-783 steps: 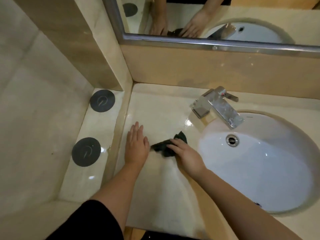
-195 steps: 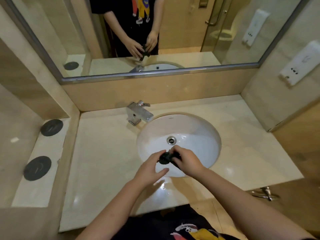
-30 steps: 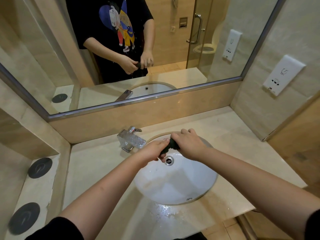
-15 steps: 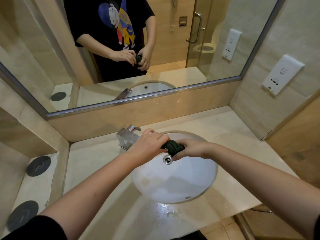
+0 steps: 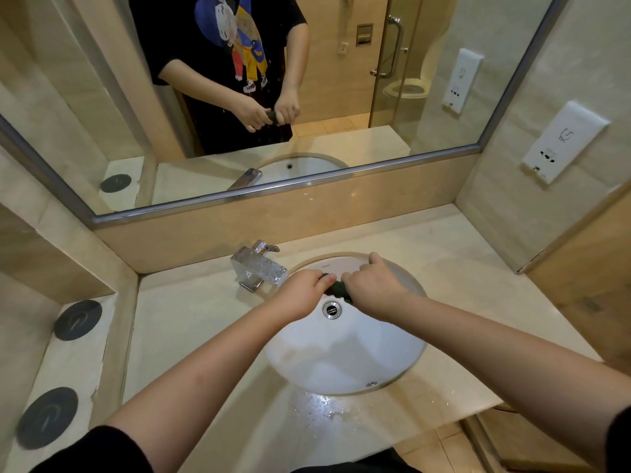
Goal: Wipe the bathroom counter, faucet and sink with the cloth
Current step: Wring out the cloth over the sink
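Fingers [image 5: 323, 280] of the left hand [image 5: 300, 297] and of the right hand [image 5: 374, 290] are curled tight round the two ends of the dark cloth [image 5: 336, 291], which is twisted into a short rope between them at the centre of the frame, above the far half of the sink [image 5: 341, 367]; this looks like wringing; water drops [image 5: 324, 407] lie on the counter [image 5: 191, 322] at lower centre, just in front of the basin's near rim, so the drips should fall inside the bowl, and that patch probably wants a pass afterwards; the hands sit about over the drain [image 5: 331, 309], a good spot; turn the wrists opposite ways and squeeze firmly without jerking, lest spray reach the faucet [image 5: 258, 268] just left of the left hand, or the mirror [image 5: 375, 107] across the top.
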The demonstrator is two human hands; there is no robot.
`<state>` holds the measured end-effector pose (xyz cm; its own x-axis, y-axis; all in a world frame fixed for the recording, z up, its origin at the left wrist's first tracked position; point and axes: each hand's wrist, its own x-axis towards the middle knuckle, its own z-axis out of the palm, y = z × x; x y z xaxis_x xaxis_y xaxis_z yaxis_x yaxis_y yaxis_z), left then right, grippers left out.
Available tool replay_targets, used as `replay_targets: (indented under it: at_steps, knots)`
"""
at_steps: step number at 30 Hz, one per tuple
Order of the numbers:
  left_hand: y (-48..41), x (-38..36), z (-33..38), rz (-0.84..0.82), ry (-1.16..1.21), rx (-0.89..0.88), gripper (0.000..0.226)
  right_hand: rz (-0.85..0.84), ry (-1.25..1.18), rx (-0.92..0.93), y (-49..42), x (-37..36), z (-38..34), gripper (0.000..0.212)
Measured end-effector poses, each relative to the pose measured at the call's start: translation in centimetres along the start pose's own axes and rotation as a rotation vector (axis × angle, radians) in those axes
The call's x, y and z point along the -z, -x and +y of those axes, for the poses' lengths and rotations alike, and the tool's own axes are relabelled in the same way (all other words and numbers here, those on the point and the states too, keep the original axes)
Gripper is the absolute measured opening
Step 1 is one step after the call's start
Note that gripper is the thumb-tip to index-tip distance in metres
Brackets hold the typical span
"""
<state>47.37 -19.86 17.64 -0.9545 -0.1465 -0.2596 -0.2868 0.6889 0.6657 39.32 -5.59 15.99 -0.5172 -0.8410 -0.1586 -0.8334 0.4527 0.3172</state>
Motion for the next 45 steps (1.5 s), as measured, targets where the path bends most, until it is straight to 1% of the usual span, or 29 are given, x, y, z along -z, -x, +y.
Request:
replay_targets:
  at_steps: [1,3,4,6,7,9,12,14,16,17,19,20,22,24,25,27,30,31,33,34,35,36,37,38,40,41,43,44,45]
  knots:
    - [-0.3,0.1,0.0,-0.041,0.024,0.085,0.040,-0.006,0.021,0.014,0.0,-0.1,-0.3,0.003]
    - [-0.8,0.3,0.0,-0.139,0.111,0.236,0.048,0.003,0.062,0.031,-0.1,-0.3,-0.7,0.011]
    - [-1.0,0.3,-0.1,-0.193,0.225,0.303,0.049,0.034,0.107,0.026,-0.2,-0.3,-0.8,0.019]
    - [-1.0,0.3,-0.1,-0.293,0.533,0.426,0.049,0.122,0.115,0.010,-0.5,-0.3,-0.4,0.035]
    - [-0.9,0.2,-0.2,-0.328,0.654,0.473,0.048,0.158,0.109,0.025,-0.7,-0.5,-0.1,0.036]
    - [-0.7,-0.1,-0.4,-0.402,0.778,0.514,0.048,0.173,0.114,0.030,-1.0,-1.2,0.1,0.033]
    - [-0.5,-0.1,-1.0,-0.452,0.781,0.503,0.048,0.182,0.148,0.033,-1.1,-1.3,0.0,0.030]
    - [-0.5,-0.2,-1.2,-0.386,0.676,0.425,0.048,0.119,0.144,0.008,-1.2,-1.1,-0.1,0.028]
    - [-0.5,-0.3,-1.1,-0.251,0.472,0.277,0.043,0.031,0.065,-0.020,-1.5,-1.1,0.4,0.016]
    - [-0.5,-0.5,-1.2,-0.149,0.354,0.176,0.037,-0.044,-0.017,-0.035,-1.5,-1.1,0.6,0.013]
    - [-0.6,-0.8,-2.2,0.076,0.122,-0.068,0.025,-0.201,-0.290,-0.065,-1.1,-0.4,0.8,0.020]
    - [-0.4,-1.0,-2.8,0.162,-0.017,-0.173,0.033,-0.264,-0.435,-0.091,-0.9,-0.2,0.9,0.025]
    - [0.1,-1.0,-4.0,0.299,-0.363,-0.420,0.059,-0.332,-0.636,-0.148,-0.6,0.1,1.2,0.033]
    - [0.4,-1.5,-5.1,0.399,-0.675,-0.662,0.072,-0.371,-0.772,-0.176,-0.2,0.4,1.4,0.035]
    - [0.2,-1.8,-5.6,0.433,-0.747,-0.708,0.075,-0.404,-0.862,-0.174,0.0,0.7,1.4,0.034]
    - [-0.3,-1.8,-5.6,0.484,-0.749,-0.715,0.074,-0.503,-1.115,-0.142,0.3,1.4,1.3,0.029]
    - [-0.9,-1.5,-4.6,0.537,-0.654,-0.727,0.052,-0.585,-1.443,-0.059,0.6,2.1,0.8,0.019]
    - [-1.0,-1.2,-4.2,0.533,-0.615,-0.737,0.045,-0.589,-1.509,-0.033,0.6,2.2,0.6,0.017]
    - [-1.6,-0.6,-4.0,0.527,-0.612,-0.759,0.037,-0.579,-1.550,-0.021,0.6,2.3,0.6,0.015]
    - [-1.8,-0.2,-4.0,0.513,-0.645,-0.764,0.036,-0.564,-1.533,-0.032,0.6,2.1,0.7,0.016]
    - [-1.9,0.1,-4.0,0.455,-0.693,-0.752,0.035,-0.536,-1.493,-0.053,0.6,1.9,0.9,0.017]
    - [-1.8,0.4,-3.7,0.342,-0.741,-0.704,0.032,-0.497,-1.418,-0.076,0.5,1.6,1.1,0.016]
    - [-1.6,0.5,-3.4,0.215,-0.761,-0.625,0.027,-0.446,-1.285,-0.082,0.4,1.2,1.2,0.014]
    - [-1.4,0.3,-3.0,0.108,-0.725,-0.524,0.025,-0.384,-1.066,-0.068,0.3,0.9,1.3,0.012]
    - [-1.1,-0.5,-2.4,0.010,-0.609,-0.303,0.033,-0.242,-0.478,-0.015,-0.2,0.4,1.2,0.015]
    - [-0.9,-0.8,-2.2,-0.002,-0.553,-0.221,0.038,-0.194,-0.275,0.000,-0.3,0.2,0.9,0.018]
    - [-0.8,-1.3,-1.8,-0.018,-0.341,-0.081,0.047,-0.124,-0.085,-0.001,-0.5,-0.1,0.3,0.016]
    - [-0.8,-1.4,-1.8,-0.045,-0.168,-0.013,0.052,-0.087,-0.022,-0.007,-0.7,-0.4,0.0,0.012]
    - [-0.8,-1.5,-1.8,-0.087,0.056,0.070,0.054,-0.046,0.026,-0.025,-0.7,-0.6,-0.2,0.013]
